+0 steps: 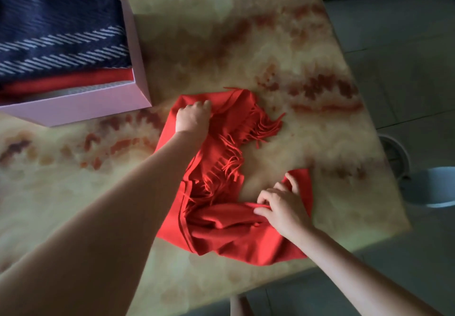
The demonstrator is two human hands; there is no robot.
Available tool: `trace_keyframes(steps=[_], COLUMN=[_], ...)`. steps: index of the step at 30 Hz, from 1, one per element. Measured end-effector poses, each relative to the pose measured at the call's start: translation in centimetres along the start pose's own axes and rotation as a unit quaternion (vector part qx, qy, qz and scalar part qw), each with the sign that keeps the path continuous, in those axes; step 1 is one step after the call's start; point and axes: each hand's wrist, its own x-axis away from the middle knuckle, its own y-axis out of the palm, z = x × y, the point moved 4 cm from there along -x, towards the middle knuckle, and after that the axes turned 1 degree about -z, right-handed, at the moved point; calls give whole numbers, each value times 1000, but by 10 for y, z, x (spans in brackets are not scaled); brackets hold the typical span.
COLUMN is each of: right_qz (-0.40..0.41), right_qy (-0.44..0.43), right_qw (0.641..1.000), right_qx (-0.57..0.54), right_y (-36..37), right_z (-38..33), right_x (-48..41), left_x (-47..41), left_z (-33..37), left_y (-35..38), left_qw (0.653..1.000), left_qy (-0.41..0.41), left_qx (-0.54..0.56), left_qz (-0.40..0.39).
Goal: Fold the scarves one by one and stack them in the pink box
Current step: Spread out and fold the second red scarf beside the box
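At the table's far left corner sits the open pink cardboard box (73, 108). It already holds a folded navy scarf with white diagonal stripes (56, 32) on top of a folded red layer (73, 79) and a pale one (98, 88).

To the right of the box, toward the middle of the marbled cream-and-rust table (221, 32), the person's left hand (193, 121) is clenched on the far end of a red woollen scarf with fringed ends (221, 229). The fingers are curled into the cloth.

The scarf is not yet a neat fold. Its bulk runs from that hand back toward the near edge, then bends right, with the fringe (258, 123) spilling into the bend.

At the right end, close to the near edge, the right hand (283, 208) pinches a fold of the same cloth between thumb and fingers.

The two grips sit at opposite ends of the crooked long axis, so the next fold probably means drawing them apart to straighten the scarf. The box lies left of and beyond the left hand, which is nearer to it. The finished bundle would most likely travel that way.
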Motion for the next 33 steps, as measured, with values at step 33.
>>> trace_keyframes(steps=[33], right_qz=[89], right_qy=[84], right_qw=[992], right_qx=[-13], right_y=[-48], right_z=[-2], right_x=[-67], left_x=[70], left_z=[-12], left_y=[-24], left_qw=[996], left_qy=[52], left_qx=[48], left_qz=[-57])
